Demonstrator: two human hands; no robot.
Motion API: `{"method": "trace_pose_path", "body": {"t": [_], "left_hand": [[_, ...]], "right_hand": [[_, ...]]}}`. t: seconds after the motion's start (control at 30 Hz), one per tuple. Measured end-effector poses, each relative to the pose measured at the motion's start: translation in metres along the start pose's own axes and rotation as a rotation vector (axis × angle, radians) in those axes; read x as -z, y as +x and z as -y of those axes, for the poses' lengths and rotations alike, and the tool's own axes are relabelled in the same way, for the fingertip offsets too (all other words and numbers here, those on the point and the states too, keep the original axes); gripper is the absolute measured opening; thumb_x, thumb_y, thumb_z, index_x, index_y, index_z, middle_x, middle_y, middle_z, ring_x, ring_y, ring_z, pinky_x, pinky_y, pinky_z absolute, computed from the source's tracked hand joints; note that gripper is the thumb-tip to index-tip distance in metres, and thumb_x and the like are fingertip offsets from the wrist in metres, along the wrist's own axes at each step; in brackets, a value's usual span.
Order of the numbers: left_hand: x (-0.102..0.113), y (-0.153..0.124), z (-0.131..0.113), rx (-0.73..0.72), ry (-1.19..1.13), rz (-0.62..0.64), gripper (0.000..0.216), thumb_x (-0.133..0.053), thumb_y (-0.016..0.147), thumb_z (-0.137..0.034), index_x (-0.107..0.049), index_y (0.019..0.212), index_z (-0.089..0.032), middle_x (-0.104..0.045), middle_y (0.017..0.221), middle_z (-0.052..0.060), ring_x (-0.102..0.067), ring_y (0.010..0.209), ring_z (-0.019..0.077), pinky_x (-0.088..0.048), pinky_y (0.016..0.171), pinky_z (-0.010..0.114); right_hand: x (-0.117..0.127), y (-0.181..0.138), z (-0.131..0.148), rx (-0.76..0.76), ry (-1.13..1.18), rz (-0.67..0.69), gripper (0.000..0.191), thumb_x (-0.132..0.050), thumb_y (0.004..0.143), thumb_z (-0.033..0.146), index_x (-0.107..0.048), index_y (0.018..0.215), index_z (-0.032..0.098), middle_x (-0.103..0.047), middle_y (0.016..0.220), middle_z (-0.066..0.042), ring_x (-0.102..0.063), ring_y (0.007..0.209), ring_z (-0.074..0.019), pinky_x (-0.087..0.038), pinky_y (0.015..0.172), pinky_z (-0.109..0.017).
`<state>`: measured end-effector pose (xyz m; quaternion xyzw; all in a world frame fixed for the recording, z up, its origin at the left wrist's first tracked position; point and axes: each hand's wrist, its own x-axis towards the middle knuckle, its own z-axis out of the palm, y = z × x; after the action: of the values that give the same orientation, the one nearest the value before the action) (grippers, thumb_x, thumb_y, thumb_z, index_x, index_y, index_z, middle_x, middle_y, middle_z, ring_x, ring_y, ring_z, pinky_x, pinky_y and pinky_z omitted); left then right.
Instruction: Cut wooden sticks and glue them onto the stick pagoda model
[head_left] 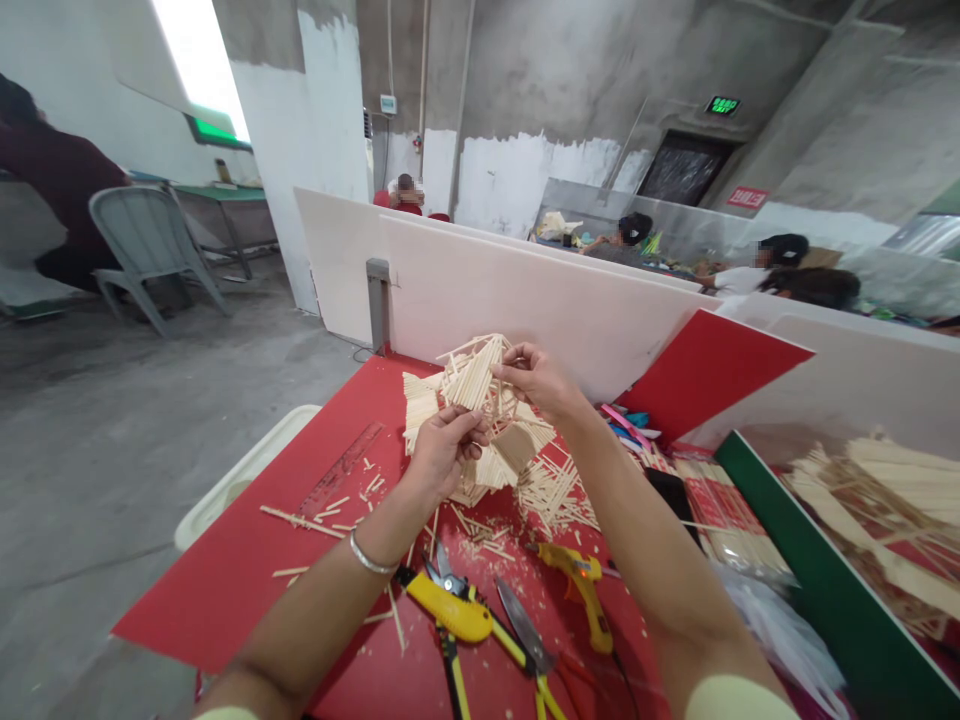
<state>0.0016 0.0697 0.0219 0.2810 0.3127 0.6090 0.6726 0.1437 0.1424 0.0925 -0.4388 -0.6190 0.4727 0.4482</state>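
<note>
A model built from thin pale wooden sticks (474, 378) rises above the red tabletop, with flat panels of sticks laid side by side. My left hand (448, 445) pinches the lower edge of its slanted upper panel. Higher up, my right hand (541, 380) has its thumb and fingers closed at that panel's right edge. The fingertips partly hide the spots they grip. Around the model's base lies a pile of loose cut sticks (559, 492). Nearer to me are a yellow glue gun (581, 580), a yellow utility knife (450, 607) and pliers-like cutters (529, 630).
A clear ruler (341, 468) lies on the red table (225, 570) to the left. Bundled sticks in plastic (739, 520) sit at the right, beside a green divider (840, 580). A white partition (480, 285) stands behind. Other people work beyond it.
</note>
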Motion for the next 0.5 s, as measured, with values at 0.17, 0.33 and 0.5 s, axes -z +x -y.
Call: {"method": "trace_pose_path", "body": {"t": [0.17, 0.33, 0.5], "left_hand": [[-0.0004, -0.0003, -0.0005, 0.003, 0.000, 0.000, 0.025, -0.079, 0.062, -0.025, -0.060, 0.073, -0.012, -0.065, 0.066, 0.002, -0.057, 0.049, 0.0074, -0.037, 0.040, 0.017], [-0.0011, -0.0011, -0.0015, 0.003, 0.005, -0.005, 0.025, -0.079, 0.061, -0.025, -0.060, 0.072, -0.012, -0.065, 0.065, 0.002, -0.057, 0.049, 0.0078, -0.037, 0.040, 0.017], [-0.0017, -0.0014, -0.0019, 0.006, 0.002, -0.007, 0.025, -0.079, 0.061, -0.024, -0.060, 0.072, -0.012, -0.064, 0.065, 0.002, -0.057, 0.049, 0.0077, -0.036, 0.039, 0.017]], "right_hand": [[0.0000, -0.0006, 0.0011, 0.000, -0.004, 0.001, 0.042, -0.081, 0.060, 0.038, -0.047, 0.077, 0.022, -0.050, 0.057, 0.009, -0.036, 0.037, -0.0022, -0.025, 0.033, -0.018], [-0.0006, -0.0018, 0.0023, 0.002, -0.010, -0.002, 0.042, -0.081, 0.059, 0.040, -0.048, 0.077, 0.021, -0.050, 0.056, 0.009, -0.037, 0.036, -0.0023, -0.025, 0.032, -0.018], [-0.0005, -0.0016, 0.0011, 0.018, -0.008, -0.003, 0.042, -0.081, 0.059, 0.040, -0.048, 0.077, 0.021, -0.051, 0.056, 0.009, -0.037, 0.037, -0.0023, -0.026, 0.033, -0.018]]}}
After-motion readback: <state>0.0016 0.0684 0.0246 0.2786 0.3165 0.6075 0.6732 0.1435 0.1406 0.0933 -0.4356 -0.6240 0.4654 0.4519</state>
